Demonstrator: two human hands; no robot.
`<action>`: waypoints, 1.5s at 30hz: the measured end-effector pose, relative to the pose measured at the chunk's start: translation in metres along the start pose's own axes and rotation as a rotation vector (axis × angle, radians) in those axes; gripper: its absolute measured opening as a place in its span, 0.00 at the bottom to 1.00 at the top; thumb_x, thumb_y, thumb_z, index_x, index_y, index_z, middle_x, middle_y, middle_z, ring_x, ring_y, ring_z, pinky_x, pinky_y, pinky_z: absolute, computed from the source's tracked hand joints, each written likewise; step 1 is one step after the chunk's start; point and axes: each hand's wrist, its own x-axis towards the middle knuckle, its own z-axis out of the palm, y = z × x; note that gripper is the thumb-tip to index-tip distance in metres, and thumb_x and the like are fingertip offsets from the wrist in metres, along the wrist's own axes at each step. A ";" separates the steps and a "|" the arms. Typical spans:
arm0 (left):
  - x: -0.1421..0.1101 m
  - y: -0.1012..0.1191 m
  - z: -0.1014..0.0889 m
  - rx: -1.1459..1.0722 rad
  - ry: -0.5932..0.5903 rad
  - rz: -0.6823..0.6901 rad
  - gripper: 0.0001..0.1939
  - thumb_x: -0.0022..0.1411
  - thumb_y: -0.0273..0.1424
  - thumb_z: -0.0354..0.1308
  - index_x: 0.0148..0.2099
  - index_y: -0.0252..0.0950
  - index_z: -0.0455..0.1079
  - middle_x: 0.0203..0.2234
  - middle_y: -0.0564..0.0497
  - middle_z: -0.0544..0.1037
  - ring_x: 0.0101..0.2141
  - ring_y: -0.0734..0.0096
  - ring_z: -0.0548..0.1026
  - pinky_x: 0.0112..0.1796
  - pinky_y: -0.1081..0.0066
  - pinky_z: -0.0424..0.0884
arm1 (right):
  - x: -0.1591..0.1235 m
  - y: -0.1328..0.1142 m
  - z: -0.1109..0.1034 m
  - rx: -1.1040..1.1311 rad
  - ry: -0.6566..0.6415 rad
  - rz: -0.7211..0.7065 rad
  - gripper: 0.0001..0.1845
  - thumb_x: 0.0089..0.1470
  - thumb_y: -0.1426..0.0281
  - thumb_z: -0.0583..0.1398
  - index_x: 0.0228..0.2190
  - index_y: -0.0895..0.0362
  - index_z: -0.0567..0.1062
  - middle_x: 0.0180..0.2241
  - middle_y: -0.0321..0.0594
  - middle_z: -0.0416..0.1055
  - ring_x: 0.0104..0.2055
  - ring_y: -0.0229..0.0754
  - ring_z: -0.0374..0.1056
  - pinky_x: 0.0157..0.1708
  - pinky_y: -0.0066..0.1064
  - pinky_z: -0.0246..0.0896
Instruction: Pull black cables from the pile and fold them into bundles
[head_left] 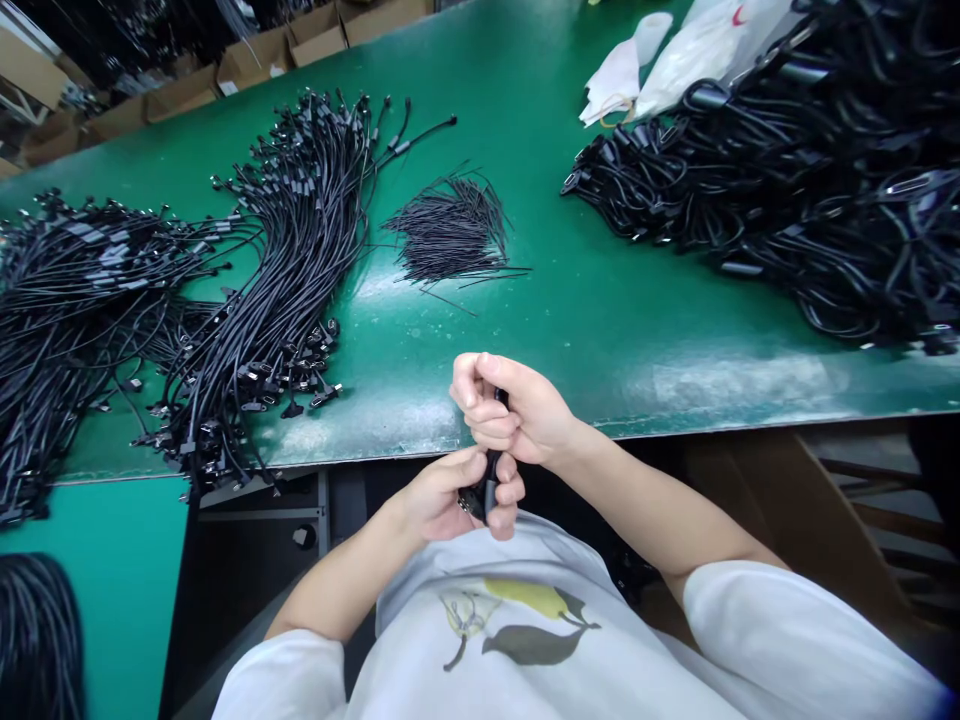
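Note:
My left hand [457, 495] is closed around the lower part of a black cable [491, 490], a connector end showing between its fingers. Just above it, my right hand [514, 405] is wrapped round the upper part of the same cable, fingers curled in. The two hands touch, in front of my shirt at the table's near edge. Most of the cable is hidden by my fingers. Beyond my hands lies a pile of thin black ties [450, 230] on the green table [555, 290].
Straight black cables with connectors [292, 240] lie in a heap at left, with another heap [90, 260] beside it. Bundled cables [787, 190] are piled at right, near white plastic bags [690, 60]. Cardboard boxes [255, 65] stand behind the table. More cables [37, 630] lie at lower left.

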 end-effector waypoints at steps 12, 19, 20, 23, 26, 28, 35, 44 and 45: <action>0.002 -0.002 0.005 -0.069 0.001 -0.047 0.17 0.53 0.40 0.67 0.36 0.33 0.68 0.22 0.55 0.59 0.21 0.78 0.58 0.16 0.79 0.51 | -0.009 0.000 -0.004 0.057 -0.037 -0.057 0.22 0.52 0.56 0.64 0.21 0.58 0.64 0.13 0.21 0.46 0.11 0.22 0.33 0.08 0.14 0.35; -0.005 -0.005 0.004 0.519 0.218 0.212 0.22 0.59 0.50 0.58 0.34 0.33 0.68 0.19 0.56 0.60 0.20 0.78 0.56 0.22 0.74 0.52 | -0.017 0.007 -0.006 -0.061 -0.129 -0.125 0.17 0.56 0.60 0.61 0.25 0.59 0.69 0.15 0.23 0.50 0.11 0.24 0.41 0.11 0.18 0.39; -0.008 -0.002 0.004 0.726 0.306 0.302 0.22 0.63 0.49 0.55 0.36 0.33 0.70 0.20 0.54 0.63 0.21 0.77 0.59 0.25 0.73 0.55 | -0.018 0.007 -0.006 -0.114 -0.116 -0.139 0.16 0.56 0.60 0.62 0.25 0.60 0.69 0.15 0.24 0.52 0.12 0.25 0.44 0.12 0.19 0.42; -0.017 0.009 0.006 1.196 0.482 0.492 0.20 0.68 0.44 0.48 0.38 0.35 0.73 0.26 0.51 0.69 0.28 0.72 0.64 0.34 0.70 0.59 | -0.019 0.006 -0.005 -0.282 -0.036 -0.229 0.15 0.54 0.61 0.64 0.25 0.59 0.69 0.17 0.27 0.59 0.15 0.27 0.54 0.17 0.23 0.54; -0.020 0.015 0.008 1.187 0.473 0.468 0.21 0.68 0.46 0.46 0.39 0.34 0.71 0.24 0.52 0.68 0.26 0.73 0.64 0.32 0.71 0.59 | -0.018 0.004 0.003 -0.328 0.123 -0.365 0.16 0.48 0.61 0.68 0.28 0.57 0.69 0.20 0.27 0.62 0.14 0.27 0.55 0.16 0.22 0.55; -0.017 0.013 0.008 1.029 0.398 0.379 0.23 0.67 0.49 0.47 0.38 0.33 0.68 0.22 0.54 0.65 0.23 0.76 0.61 0.27 0.73 0.58 | -0.016 0.005 0.011 -0.268 0.205 -0.412 0.17 0.48 0.60 0.68 0.30 0.55 0.68 0.19 0.23 0.57 0.11 0.24 0.48 0.12 0.20 0.47; -0.012 0.000 0.000 0.742 0.301 0.308 0.24 0.62 0.52 0.52 0.34 0.33 0.65 0.19 0.57 0.62 0.20 0.79 0.58 0.23 0.75 0.54 | -0.014 0.006 0.023 -0.140 0.260 -0.305 0.14 0.60 0.57 0.56 0.30 0.54 0.66 0.17 0.22 0.44 0.12 0.25 0.33 0.11 0.19 0.36; -0.027 0.024 -0.009 0.443 0.476 0.511 0.19 0.58 0.45 0.62 0.34 0.33 0.65 0.20 0.57 0.63 0.20 0.83 0.56 0.20 0.79 0.47 | 0.025 -0.105 -0.093 -1.760 0.625 -0.178 0.08 0.54 0.67 0.60 0.29 0.59 0.73 0.30 0.38 0.67 0.32 0.36 0.60 0.34 0.29 0.53; -0.026 0.025 -0.008 0.425 0.473 0.517 0.19 0.58 0.44 0.62 0.34 0.32 0.65 0.21 0.56 0.64 0.19 0.84 0.56 0.19 0.80 0.46 | 0.030 -0.114 -0.104 -1.832 0.674 -0.155 0.08 0.55 0.68 0.60 0.27 0.59 0.72 0.28 0.38 0.66 0.30 0.35 0.58 0.33 0.29 0.51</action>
